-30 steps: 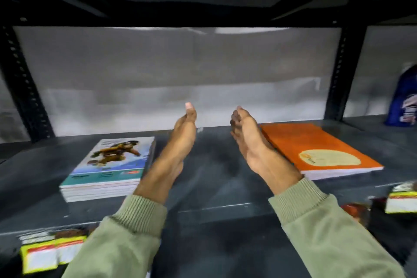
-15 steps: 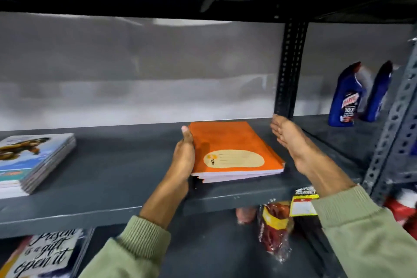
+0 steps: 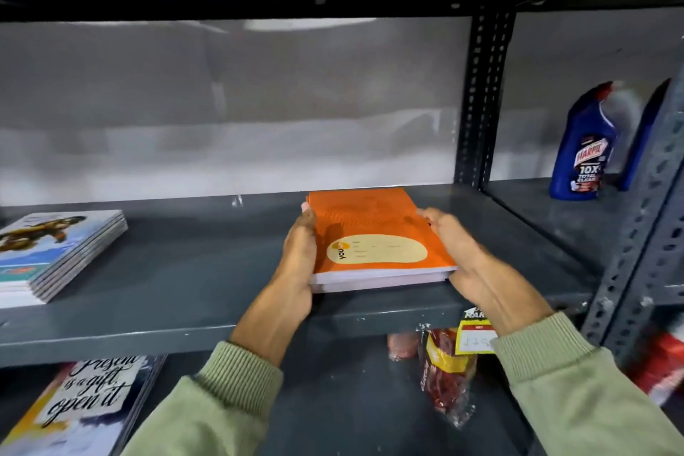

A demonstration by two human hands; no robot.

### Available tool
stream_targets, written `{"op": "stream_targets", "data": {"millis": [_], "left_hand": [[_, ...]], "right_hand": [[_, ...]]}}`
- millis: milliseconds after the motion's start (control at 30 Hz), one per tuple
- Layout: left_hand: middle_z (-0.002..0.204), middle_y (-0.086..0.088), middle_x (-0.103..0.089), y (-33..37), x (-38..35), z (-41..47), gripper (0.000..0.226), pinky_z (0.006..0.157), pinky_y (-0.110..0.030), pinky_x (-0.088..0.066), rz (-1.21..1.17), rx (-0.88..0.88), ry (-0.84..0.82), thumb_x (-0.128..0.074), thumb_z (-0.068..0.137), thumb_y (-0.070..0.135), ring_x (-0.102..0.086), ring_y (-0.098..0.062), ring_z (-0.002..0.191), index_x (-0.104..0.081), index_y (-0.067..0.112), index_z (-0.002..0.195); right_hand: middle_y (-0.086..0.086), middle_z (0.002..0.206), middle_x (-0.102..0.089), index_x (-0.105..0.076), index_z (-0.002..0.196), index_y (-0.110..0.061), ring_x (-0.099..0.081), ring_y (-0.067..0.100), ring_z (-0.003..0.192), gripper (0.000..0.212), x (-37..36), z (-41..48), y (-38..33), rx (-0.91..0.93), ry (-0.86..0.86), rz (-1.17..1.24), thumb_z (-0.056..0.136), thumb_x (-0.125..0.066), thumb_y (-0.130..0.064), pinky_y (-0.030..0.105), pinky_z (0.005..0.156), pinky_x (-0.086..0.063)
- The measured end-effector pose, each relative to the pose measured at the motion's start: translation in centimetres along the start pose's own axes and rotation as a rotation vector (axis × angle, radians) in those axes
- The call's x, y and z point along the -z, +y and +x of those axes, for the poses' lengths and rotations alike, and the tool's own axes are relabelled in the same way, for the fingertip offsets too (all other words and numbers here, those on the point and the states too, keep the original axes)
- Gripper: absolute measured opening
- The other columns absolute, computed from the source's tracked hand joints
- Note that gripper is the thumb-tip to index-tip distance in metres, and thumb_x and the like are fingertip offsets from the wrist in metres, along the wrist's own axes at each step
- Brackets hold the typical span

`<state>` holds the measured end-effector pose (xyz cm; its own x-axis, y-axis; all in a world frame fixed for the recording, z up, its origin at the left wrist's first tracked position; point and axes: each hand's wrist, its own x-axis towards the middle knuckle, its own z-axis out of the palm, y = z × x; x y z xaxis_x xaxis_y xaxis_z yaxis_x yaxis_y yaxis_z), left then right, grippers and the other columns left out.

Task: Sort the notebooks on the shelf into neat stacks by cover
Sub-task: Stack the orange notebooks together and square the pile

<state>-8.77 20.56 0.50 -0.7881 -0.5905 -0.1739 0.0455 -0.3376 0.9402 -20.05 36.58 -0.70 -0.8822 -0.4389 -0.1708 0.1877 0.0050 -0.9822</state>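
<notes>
A small stack of orange notebooks (image 3: 374, 222) with a cream oval label lies on the grey metal shelf (image 3: 192, 278), right of centre near the front edge. My left hand (image 3: 299, 255) presses flat against the stack's left side. On the right side and front corner of the stack, my right hand (image 3: 459, 255) clasps it. Both hands hold the stack between them. At the shelf's far left sits a stack of blue-and-white picture-cover notebooks (image 3: 55, 252), apart from my hands.
A slotted upright post (image 3: 481, 104) stands just behind and right of the orange stack. Blue cleaner bottles (image 3: 584, 148) stand in the right bay. Below the shelf lie quote-cover notebooks (image 3: 81, 403), a red snack packet (image 3: 444, 378) and a price tag (image 3: 475, 337).
My view swung right and both hands moved from mid-shelf to the orange stack. The left hand reached its left side first, then the right hand closed in on its right side.
</notes>
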Motion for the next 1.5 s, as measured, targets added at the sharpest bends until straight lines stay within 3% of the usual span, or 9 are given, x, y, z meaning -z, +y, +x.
{"op": "stream_targets", "data": {"millis": [267,400,533,667,833,1000,1033,1200,1500], "left_hand": [[0.098,-0.002,-0.08,-0.1,2.9,-1.4,0.053,0.078,-0.033,-0.056,0.185,-0.131,-0.185,-0.041,0.094,0.059,-0.076,-0.017,0.088,-0.073,0.02,0.108],[0.112,0.008,-0.075,-1.1,5.7,-1.9,0.073,0.105,-0.037,-0.046,0.46,-0.306,-0.222,-0.08,0.065,0.055,-0.069,-0.007,0.107,-0.064,0.02,0.127],[0.114,0.012,-0.074,-1.5,5.9,-1.8,0.084,0.099,-0.03,-0.052,0.654,-0.418,-0.193,-0.087,0.056,0.045,-0.069,0.001,0.101,-0.06,0.022,0.132],[0.107,0.013,-0.076,-1.7,6.0,-1.5,0.061,0.095,-0.033,-0.055,0.617,-0.467,-0.179,-0.084,0.061,0.037,-0.072,-0.002,0.096,-0.071,0.023,0.119],[0.099,0.025,-0.072,-2.1,5.6,-1.4,0.058,0.086,-0.012,-0.053,0.695,-0.587,-0.176,-0.079,0.066,0.039,-0.069,0.009,0.091,-0.069,0.02,0.119],[0.079,-0.002,-0.031,-2.1,5.3,-1.0,0.059,0.049,-0.007,-0.038,0.869,-0.725,-0.115,-0.073,0.073,0.044,-0.041,-0.003,0.045,-0.065,0.017,0.125],[0.079,-0.015,-0.074,-2.1,5.4,-0.8,0.062,0.046,-0.01,-0.035,0.892,-0.734,-0.117,-0.07,0.072,0.047,-0.032,-0.008,0.046,-0.064,0.017,0.127],[0.062,-0.013,-0.064,-2.0,5.5,-0.9,0.062,0.044,-0.01,-0.03,0.918,-0.773,-0.122,-0.066,0.074,0.047,-0.031,-0.012,0.044,-0.063,0.015,0.128],[0.05,0.009,-0.062,-2.1,5.6,-1.3,0.059,0.041,-0.003,-0.03,0.917,-0.842,-0.104,-0.067,0.076,0.044,-0.038,-0.011,0.038,-0.064,0.014,0.127]], "right_hand": [[-0.014,0.151,-0.042,-0.041,0.145,-0.039,-0.044,0.008,0.134,0.081,1.9,-1.9,0.5,0.221,-0.144,-0.288,0.073,-0.06,-0.073,0.035,0.115,-0.027],[-0.02,0.142,-0.052,-0.053,0.133,-0.049,-0.043,-0.005,0.132,0.07,3.2,-3.5,1.1,0.443,-0.17,-0.62,0.067,-0.073,-0.064,0.028,0.114,-0.029],[-0.019,0.145,-0.046,-0.061,0.125,-0.046,-0.03,-0.03,0.123,0.061,3.2,-3.5,1.4,0.539,-0.177,-0.71,0.067,-0.076,-0.056,0.002,0.102,-0.023],[-0.018,0.146,-0.042,-0.06,0.125,-0.05,-0.025,-0.021,0.133,0.06,3.3,-3.6,1.4,0.551,-0.191,-0.767,0.067,-0.077,-0.057,0.024,0.117,-0.021],[-0.024,0.135,-0.042,-0.062,0.126,-0.039,-0.025,-0.044,0.105,0.053,3.3,-3.0,1.7,0.633,-0.135,-0.788,0.074,-0.075,-0.044,-0.012,0.086,-0.019],[-0.017,0.146,-0.045,-0.061,0.126,-0.045,-0.031,-0.025,0.125,0.053,3.2,-2.8,1.7,0.611,-0.112,-0.81,0.075,-0.073,-0.049,0.001,0.102,-0.021],[-0.02,0.143,-0.045,-0.061,0.127,-0.043,-0.032,-0.028,0.122,0.053,3.2,-2.8,1.7,0.611,-0.114,-0.804,0.076,-0.073,-0.048,0.0,0.101,-0.022],[-0.034,0.124,-0.044,-0.062,0.128,-0.036,-0.038,-0.042,0.092,0.051,3.2,-2.9,1.8,0.631,-0.106,-0.784,0.079,-0.074,-0.039,-0.012,0.076,-0.026],[-0.031,0.131,-0.041,-0.061,0.127,-0.04,-0.05,-0.032,0.094,0.05,2.7,-3.7,1.5,0.604,-0.099,-0.815,0.079,-0.072,-0.044,-0.006,0.089,-0.03]]}}
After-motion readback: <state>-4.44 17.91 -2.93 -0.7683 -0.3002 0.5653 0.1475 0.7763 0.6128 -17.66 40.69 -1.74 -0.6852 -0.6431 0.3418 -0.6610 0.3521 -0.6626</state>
